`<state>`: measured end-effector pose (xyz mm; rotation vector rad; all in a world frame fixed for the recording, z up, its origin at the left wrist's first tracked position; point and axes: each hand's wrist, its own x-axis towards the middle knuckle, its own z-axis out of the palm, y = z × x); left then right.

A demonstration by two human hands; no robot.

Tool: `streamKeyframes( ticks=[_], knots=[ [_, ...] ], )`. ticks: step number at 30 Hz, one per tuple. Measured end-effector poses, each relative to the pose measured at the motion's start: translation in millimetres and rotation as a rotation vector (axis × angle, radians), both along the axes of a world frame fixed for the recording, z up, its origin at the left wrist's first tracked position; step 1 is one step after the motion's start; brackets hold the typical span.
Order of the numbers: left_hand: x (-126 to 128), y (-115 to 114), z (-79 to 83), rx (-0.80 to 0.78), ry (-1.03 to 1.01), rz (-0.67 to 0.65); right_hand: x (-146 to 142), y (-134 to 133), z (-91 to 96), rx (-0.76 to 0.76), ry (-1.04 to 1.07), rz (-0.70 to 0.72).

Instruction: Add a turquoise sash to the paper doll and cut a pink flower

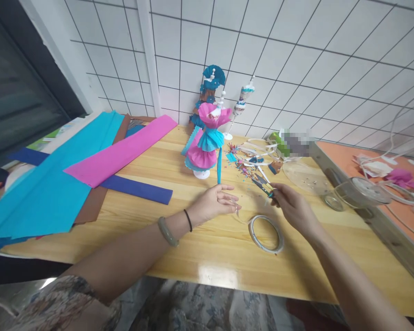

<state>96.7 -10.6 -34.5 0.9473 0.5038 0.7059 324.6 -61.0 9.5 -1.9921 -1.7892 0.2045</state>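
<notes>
Near the middle of the table, my left hand (pixel 218 202) has loosely curled fingers with a short piece of tape (pixel 243 219) at their tips. The piece seems to run towards a roll of double-sided tape (pixel 251 227) lying flat below. My right hand (pixel 291 202) is closed around the handles of small scissors (pixel 261 183), their blades pointing up and left. Behind my left hand stands a dress-form figure (pixel 210 138) with a pink and turquoise crepe paper dress on a white base. A narrow blue strip (pixel 219 165) hangs from it beside my fingers.
Folded crepe paper, turquoise (pixel 65 170), pink (pixel 124 149) and dark blue (pixel 141 189), lies at left. Behind stand a blue-dressed figure (pixel 210 89) and a white dress form (pixel 241 101). Scraps (pixel 246 163) litter the back; clear containers (pixel 343 193) and an orange board (pixel 352 161) are at right.
</notes>
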Motion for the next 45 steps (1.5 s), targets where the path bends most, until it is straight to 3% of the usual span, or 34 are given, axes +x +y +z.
streamKeyframes(
  ticks=[4, 11, 19, 29, 33, 39, 42, 45],
  knots=[
    [0.3, -0.9, 3.3, -0.019, 0.032, -0.016, -7.4, -35.3, 22.0, -0.019, 0.061, 0.14],
    [0.7, -3.8, 7.6, -0.04, 0.059, -0.036, -22.3, -55.7, 22.2, 0.166, -0.45, 0.414],
    [-0.5, -3.9, 8.3, -0.047, 0.062, -0.048, -30.1, -54.2, 23.9, 0.332, -0.725, 0.537],
    [0.0, -2.4, 7.9, -0.069, -0.002, -0.034, -24.3, -57.1, 21.1, 0.347, -0.72, 0.504],
    [1.5, -3.6, 5.7, -0.033, -0.019, -0.035, -27.4, -59.8, 20.8, 0.302, -0.543, 0.408],
    [2.8, -10.6, 7.6, 0.063, 0.043, -0.065, -53.7, -52.2, 23.7, 0.066, 0.222, 0.103],
    [3.5, -14.6, 9.1, 0.158, 0.123, -0.084, -68.6, -45.2, 21.2, -0.027, 0.338, 0.066],
    [3.8, -17.3, 8.1, 0.269, 0.192, -0.092, -74.4, -38.9, 16.3, -0.128, 0.357, 0.122]
  ],
)
